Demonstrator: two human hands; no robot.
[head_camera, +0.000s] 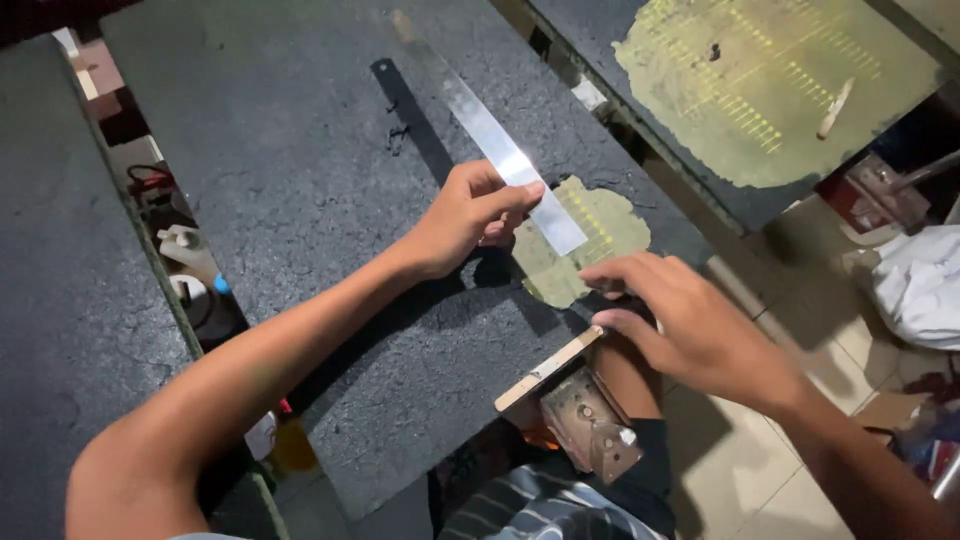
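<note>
View from above of two bare hands at work on a dark stone slab (300, 180); the left hand (465, 215) pinches a long metal ruler (495, 145) near its lower end, thumb and fingers clamped on its edges; the ruler lies slantwise on the slab, its lower end resting over a small yellow-green sheet (590, 245) with ragged edges; the right hand (690, 320) is just beside that sheet, fingers spread and curved, fingertips touching the slab's near edge, clamped on nothing visible; a wooden strip (548, 368) lies under the right hand at the slab's edge, above a worn metal bracket (590, 420); a second slab (600, 50) at upper right carries a larger yellow-green sheet (760, 80) and a small pale stick (835, 108); white cloth (920, 280) lies on the tiled floor (740, 470) at right.
</note>
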